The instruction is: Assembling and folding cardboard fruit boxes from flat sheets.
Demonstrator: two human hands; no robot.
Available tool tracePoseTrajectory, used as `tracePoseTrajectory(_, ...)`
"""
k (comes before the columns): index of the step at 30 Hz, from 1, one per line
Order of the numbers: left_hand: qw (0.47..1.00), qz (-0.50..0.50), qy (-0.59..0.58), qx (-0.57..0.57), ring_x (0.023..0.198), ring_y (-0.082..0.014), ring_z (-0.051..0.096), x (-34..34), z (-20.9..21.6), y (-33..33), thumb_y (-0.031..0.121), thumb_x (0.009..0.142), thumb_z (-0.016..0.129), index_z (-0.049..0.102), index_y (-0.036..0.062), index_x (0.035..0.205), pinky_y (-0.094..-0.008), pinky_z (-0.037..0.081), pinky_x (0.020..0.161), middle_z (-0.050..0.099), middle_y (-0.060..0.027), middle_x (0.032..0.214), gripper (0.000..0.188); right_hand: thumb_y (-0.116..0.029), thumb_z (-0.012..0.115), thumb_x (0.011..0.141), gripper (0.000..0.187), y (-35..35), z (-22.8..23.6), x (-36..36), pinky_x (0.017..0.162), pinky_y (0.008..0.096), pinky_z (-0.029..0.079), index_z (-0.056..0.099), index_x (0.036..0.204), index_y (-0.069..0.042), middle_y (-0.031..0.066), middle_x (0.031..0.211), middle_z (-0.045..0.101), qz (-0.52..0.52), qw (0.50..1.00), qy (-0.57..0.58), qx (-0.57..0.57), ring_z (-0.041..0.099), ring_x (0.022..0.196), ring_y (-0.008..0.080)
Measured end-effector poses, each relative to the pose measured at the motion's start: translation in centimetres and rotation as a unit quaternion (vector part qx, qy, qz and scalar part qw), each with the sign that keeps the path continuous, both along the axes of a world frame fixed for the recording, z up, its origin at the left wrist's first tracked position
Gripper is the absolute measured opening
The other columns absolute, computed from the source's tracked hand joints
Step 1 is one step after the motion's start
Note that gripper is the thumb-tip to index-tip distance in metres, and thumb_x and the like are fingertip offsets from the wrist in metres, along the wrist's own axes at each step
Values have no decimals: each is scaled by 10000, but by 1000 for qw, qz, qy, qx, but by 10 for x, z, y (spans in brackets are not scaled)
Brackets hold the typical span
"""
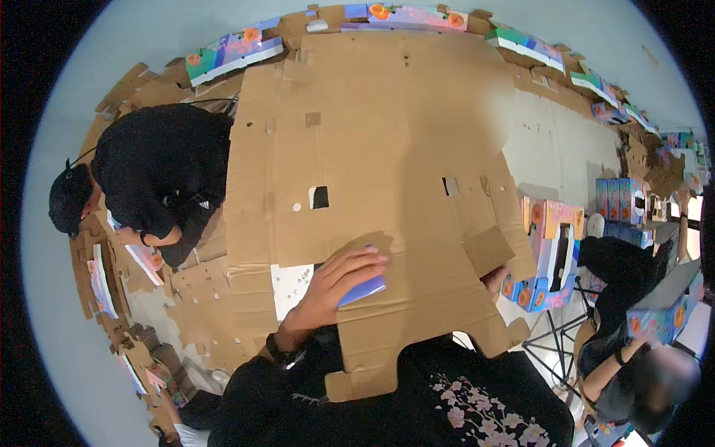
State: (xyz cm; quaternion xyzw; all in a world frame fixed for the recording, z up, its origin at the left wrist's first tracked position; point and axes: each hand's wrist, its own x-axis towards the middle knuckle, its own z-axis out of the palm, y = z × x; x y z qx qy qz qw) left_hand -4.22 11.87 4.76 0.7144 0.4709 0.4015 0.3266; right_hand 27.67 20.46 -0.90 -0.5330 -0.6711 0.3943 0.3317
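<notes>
A large brown cardboard sheet (357,156) with cut-outs lies in front of me, its notched near edge against my black shirt. My left hand (339,283) reaches over it from the lower left, fingers stretched out across a small purple-blue cardboard flap (363,292); the thumb is hidden. On the right, my right hand (495,278) shows only a few curled fingers at the edge of a folded-up brown flap (488,253); the rest is behind the cardboard.
Left, a person in black (164,171) bends over printed cardboard. Right, another person (614,365) holds a printed box (663,313). A printed carton with a handle (551,257) stands near my right hand, by a black metal stand (555,339). Several cartons (618,201) are stacked beyond.
</notes>
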Motion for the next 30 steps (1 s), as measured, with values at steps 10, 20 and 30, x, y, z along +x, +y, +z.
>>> tracePoseTrajectory(10, 978, 125, -42, -164, 1221, -347, 615, 1, -55, -97, 229, 942, 683, 604, 53, 1302, -539, 407, 1119, 667, -150, 1279, 409, -117, 728, 877, 355, -87, 12, 27, 770, 347, 501, 716, 1220, -29, 146, 1019, 661, 75, 997, 22, 10, 625, 932, 274)
tracePoseTrajectory(20, 954, 281, -13, -106, 1251, -363, 526, -8, -130, -130, 188, 959, 658, 546, 9, 1394, -452, 401, 1109, 537, -221, 1332, 484, 33, 594, 911, 197, -71, 4, 23, 756, 356, 523, 676, 1089, 15, 151, 958, 670, 79, 994, 35, -65, 653, 839, 254)
tracePoseTrajectory(30, 951, 309, 12, 20, 1286, -367, 498, 2, -143, -134, 187, 941, 675, 545, 10, 1392, -457, 403, 1105, 510, -236, 1371, 502, -29, 639, 946, 156, -62, -3, 22, 742, 315, 534, 687, 1091, 6, 104, 923, 690, 43, 996, -10, -74, 650, 791, 174)
